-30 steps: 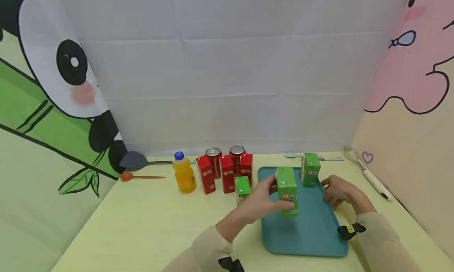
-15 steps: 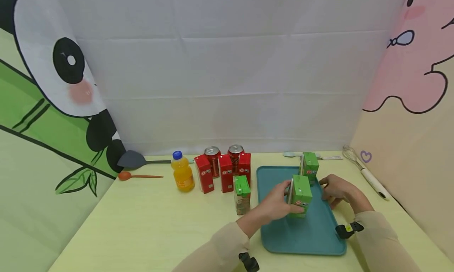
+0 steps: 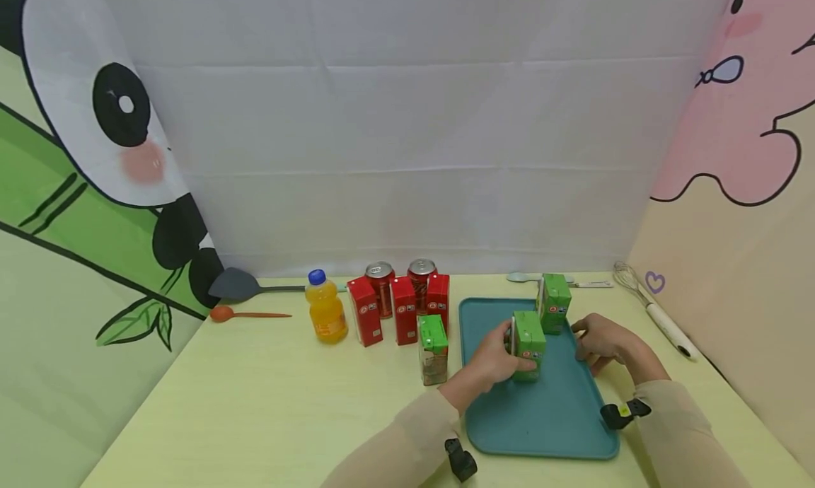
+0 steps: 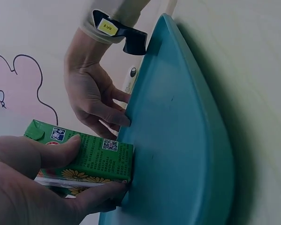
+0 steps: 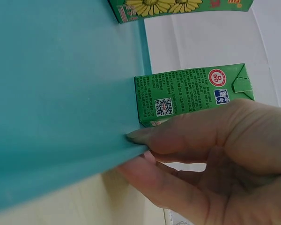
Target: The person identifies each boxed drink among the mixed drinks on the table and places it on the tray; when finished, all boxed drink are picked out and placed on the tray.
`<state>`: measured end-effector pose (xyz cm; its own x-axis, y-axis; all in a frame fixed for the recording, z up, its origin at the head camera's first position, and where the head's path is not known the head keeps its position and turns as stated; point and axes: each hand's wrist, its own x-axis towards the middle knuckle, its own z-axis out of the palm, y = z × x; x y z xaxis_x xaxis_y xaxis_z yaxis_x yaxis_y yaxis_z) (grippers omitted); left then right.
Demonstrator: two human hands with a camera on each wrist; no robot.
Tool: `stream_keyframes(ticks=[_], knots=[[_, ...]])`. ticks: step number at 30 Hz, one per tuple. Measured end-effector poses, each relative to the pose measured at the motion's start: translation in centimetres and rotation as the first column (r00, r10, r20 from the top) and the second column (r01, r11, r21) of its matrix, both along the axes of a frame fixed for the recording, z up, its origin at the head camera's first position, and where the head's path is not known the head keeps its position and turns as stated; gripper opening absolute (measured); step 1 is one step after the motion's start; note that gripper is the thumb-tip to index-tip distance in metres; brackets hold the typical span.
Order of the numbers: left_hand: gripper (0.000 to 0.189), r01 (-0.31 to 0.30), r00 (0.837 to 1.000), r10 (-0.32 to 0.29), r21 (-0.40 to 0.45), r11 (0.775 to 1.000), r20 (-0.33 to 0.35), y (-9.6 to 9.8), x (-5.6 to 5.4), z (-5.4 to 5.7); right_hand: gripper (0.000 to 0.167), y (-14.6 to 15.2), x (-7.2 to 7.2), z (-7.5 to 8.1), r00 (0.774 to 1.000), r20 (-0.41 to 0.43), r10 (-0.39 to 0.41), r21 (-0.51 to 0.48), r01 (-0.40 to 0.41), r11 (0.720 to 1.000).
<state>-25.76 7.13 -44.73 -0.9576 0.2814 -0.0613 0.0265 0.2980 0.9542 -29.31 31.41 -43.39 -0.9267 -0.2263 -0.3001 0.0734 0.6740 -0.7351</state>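
Note:
My left hand (image 3: pixel 493 361) grips a green drink carton (image 3: pixel 530 343) by its sides, thumb on one face. The carton is upright on the teal tray (image 3: pixel 541 424), and its base appears to meet the tray in the left wrist view. Another green drink carton (image 3: pixel 556 304) stands at the tray's far right corner. Beside it, my right hand (image 3: pixel 605 339) pinches the tray's right rim; the right wrist view has the thumb (image 5: pixel 154 136) over the edge and fingers beneath. A third green drink carton (image 3: pixel 434 350) stands on the table, left of the tray.
Left of the tray are several red items: cartons (image 3: pixel 404 311) and cans (image 3: pixel 380 290). An orange juice bottle (image 3: pixel 327 308) stands beside them. A dark spatula (image 3: pixel 235 285) and an orange spoon (image 3: pixel 223 314) lie far left. A whisk (image 3: pixel 662 318) lies at the right, near the wall.
My left hand has carried the green drink carton rightward and down onto the tray, then slightly back left. The right hand stays at the rim.

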Motion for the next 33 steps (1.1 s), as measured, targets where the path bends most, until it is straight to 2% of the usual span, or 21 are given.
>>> stream_keyframes(ticks=[6, 13, 20, 27, 33], knots=[[0.084, -0.035, 0.999, 0.035, 0.006, 0.999, -0.006, 0.7, -0.5, 0.1, 0.069, 0.0, -0.1, 0.0, 1.000, -0.009, -0.002, -0.008, 0.002, 1.000], [0.085, -0.045, 0.999, 0.045, 0.042, 0.998, 0.002, 0.9, -1.0, -0.6, 0.067, 0.0, 0.3, -0.5, 1.000, 0.000, 0.002, -0.004, -0.002, 1.000], [0.082, -0.048, 0.999, 0.046, 0.128, 0.991, 0.021, 1.0, -2.0, -1.0, 0.068, -0.2, 0.3, -0.2, 1.000, -0.007, -0.001, -0.016, 0.001, 1.000], [0.080, -0.077, 0.997, 0.071, 0.178, 0.981, 0.035, 1.6, -2.7, -0.7, 0.070, 0.0, 0.2, -0.1, 1.000, 0.007, -0.002, -0.036, 0.002, 0.999], [0.078, -0.107, 0.992, 0.089, 0.207, 0.972, 0.092, 1.8, -3.7, -0.7, 0.070, 0.1, 0.0, -0.2, 1.000, 0.000, 0.005, -0.029, -0.005, 1.000]])
